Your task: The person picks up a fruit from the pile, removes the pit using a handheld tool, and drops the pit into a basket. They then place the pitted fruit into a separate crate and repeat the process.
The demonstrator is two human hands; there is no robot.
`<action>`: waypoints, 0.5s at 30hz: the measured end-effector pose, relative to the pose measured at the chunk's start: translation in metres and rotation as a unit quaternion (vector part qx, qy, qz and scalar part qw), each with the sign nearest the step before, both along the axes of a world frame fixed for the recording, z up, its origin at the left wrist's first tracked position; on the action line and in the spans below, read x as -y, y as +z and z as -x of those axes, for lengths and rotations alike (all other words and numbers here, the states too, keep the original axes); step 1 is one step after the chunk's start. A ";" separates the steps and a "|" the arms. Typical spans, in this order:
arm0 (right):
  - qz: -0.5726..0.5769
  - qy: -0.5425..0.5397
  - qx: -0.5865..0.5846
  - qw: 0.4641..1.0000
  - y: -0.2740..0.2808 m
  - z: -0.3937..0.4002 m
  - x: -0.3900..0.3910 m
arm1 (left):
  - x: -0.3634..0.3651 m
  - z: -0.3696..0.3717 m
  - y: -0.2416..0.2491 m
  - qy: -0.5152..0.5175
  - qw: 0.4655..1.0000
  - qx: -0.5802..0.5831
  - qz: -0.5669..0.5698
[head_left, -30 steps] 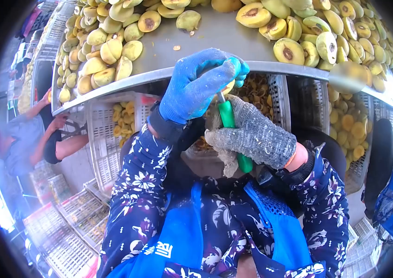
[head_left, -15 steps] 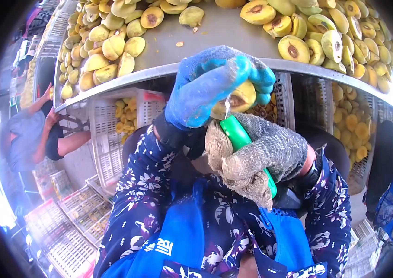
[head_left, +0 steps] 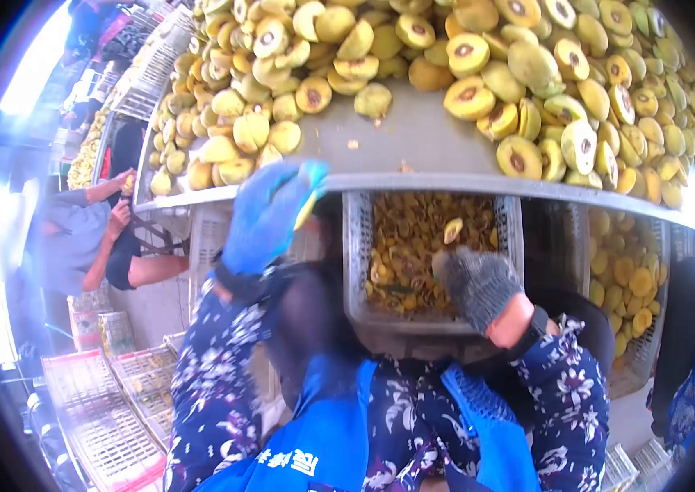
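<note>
My left hand (head_left: 269,217), in a blue glove, is closed and blurred by motion at the metal table's front edge. A sliver of yellow fruit, apparently a peach half (head_left: 306,211), shows at its fingers; the rest is hidden. My right hand (head_left: 478,287), in a grey knit glove, is curled closed over the right side of a crate (head_left: 353,262). No green handle shows there now; the fingers hide whatever they hold. Just beyond this hand, a small yellow fruit piece with a dark centre (head_left: 453,230) is above or on the scraps (head_left: 413,254) inside the crate.
Many halved peaches (head_left: 519,156) are heaped on the metal table (head_left: 421,131). Another crate of halves (head_left: 626,271) stands below at right. At left, a person in grey (head_left: 77,238) handles fruit. Stacked white crates (head_left: 109,426) lie at lower left.
My hands have parted: the left, with the fruit, went left to the table edge, the right moved right and down over the crate. The green-handled tool is out of sight. The view has shifted.
</note>
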State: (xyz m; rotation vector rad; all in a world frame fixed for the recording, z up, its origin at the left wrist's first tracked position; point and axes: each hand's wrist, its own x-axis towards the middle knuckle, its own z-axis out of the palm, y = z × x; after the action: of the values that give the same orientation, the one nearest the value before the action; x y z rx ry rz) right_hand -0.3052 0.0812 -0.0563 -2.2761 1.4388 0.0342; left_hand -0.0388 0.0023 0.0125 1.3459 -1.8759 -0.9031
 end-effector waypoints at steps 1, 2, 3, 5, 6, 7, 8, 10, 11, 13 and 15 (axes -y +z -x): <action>0.055 0.016 0.038 0.998 -0.004 0.007 -0.007 | 0.011 -0.035 0.004 -0.162 0.889 0.334 0.267; 0.106 0.033 0.076 0.991 -0.007 0.010 -0.013 | 0.013 -0.063 0.003 -0.223 0.810 0.459 0.289; 0.115 0.031 0.079 0.990 -0.006 0.009 -0.012 | 0.017 -0.075 0.000 -0.120 0.845 0.464 0.239; 0.188 0.028 0.184 0.964 -0.003 0.006 -0.011 | 0.035 -0.070 0.004 -0.001 0.893 0.406 0.193; 0.195 0.028 0.182 0.963 0.001 0.003 -0.010 | 0.053 -0.054 0.010 0.014 0.916 0.349 0.200; 0.163 0.021 0.169 0.972 0.006 -0.001 -0.009 | 0.072 -0.034 0.015 -0.003 0.918 0.323 0.230; 0.131 0.014 0.154 0.979 0.009 -0.002 -0.008 | 0.086 -0.005 0.026 -0.002 0.927 0.297 0.229; 0.140 0.017 0.126 0.982 -0.004 -0.006 -0.006 | 0.136 0.024 0.013 -0.002 0.896 0.312 0.316; 0.150 0.015 0.131 0.980 -0.003 -0.008 -0.004 | 0.152 0.047 0.014 0.004 0.897 0.331 0.294; 0.162 0.008 0.124 0.979 -0.003 -0.010 -0.004 | 0.181 0.071 0.002 0.030 0.891 0.393 0.227; 0.139 0.003 0.142 0.980 -0.003 -0.010 -0.002 | 0.201 0.086 -0.012 0.040 0.884 0.407 0.225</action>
State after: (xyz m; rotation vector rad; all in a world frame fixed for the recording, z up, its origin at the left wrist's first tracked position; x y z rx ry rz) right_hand -0.2956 0.0829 -0.0590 -2.3823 1.3541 -0.4997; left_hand -0.1245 -0.1984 0.0009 1.6005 -2.3952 0.2289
